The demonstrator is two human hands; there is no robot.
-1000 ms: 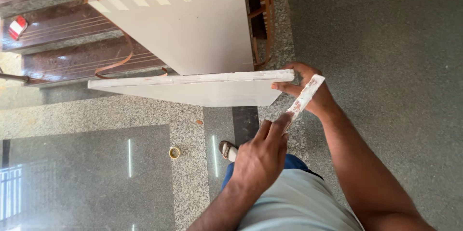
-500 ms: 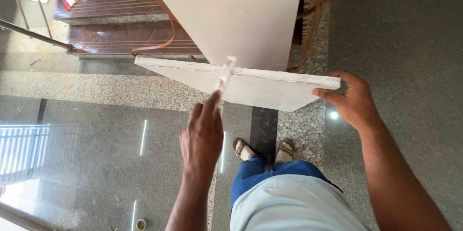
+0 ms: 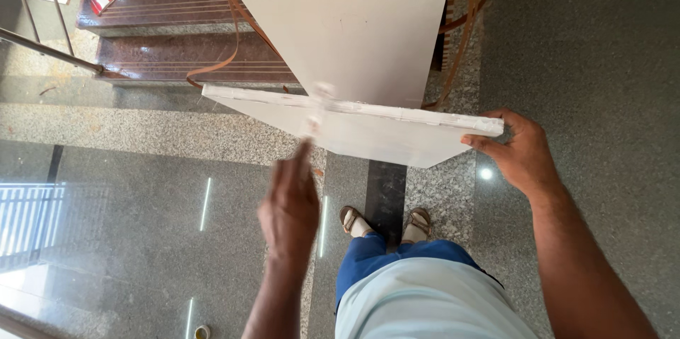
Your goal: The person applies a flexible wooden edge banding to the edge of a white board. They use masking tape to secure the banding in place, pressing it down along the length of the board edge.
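**White panel held level over the stone floor**

The right hand (image 3: 520,151) grips the right-hand end of a flat white panel (image 3: 368,130), fingers curled over its top edge and thumb against the near edge, holding it roughly level in the air. The panel runs from that hand leftward and tapers toward its far left corner, which hangs free above the floor (image 3: 127,226).

The left hand (image 3: 289,204) is blurred. Its fingers are pressed together and point up at the panel's near edge, where a small strip of pale tape (image 3: 316,109) is stuck across it — whether the fingertips actually touch the tape or the edge cannot be told through the blur. The hand holds nothing that can be made out.

Just behind the panel stands a larger white board (image 3: 354,34), its top edge lined with short pieces of pale tape over a brown trim. A loose brown band (image 3: 227,63) loops down beside it. Dark reddish stair steps (image 3: 163,17) lie beyond, with a metal rail (image 3: 49,48) at the left.

Below the panel, 2 sandalled feet (image 3: 386,222) stand on the polished grey stone — one on each side of a dark floor strip.
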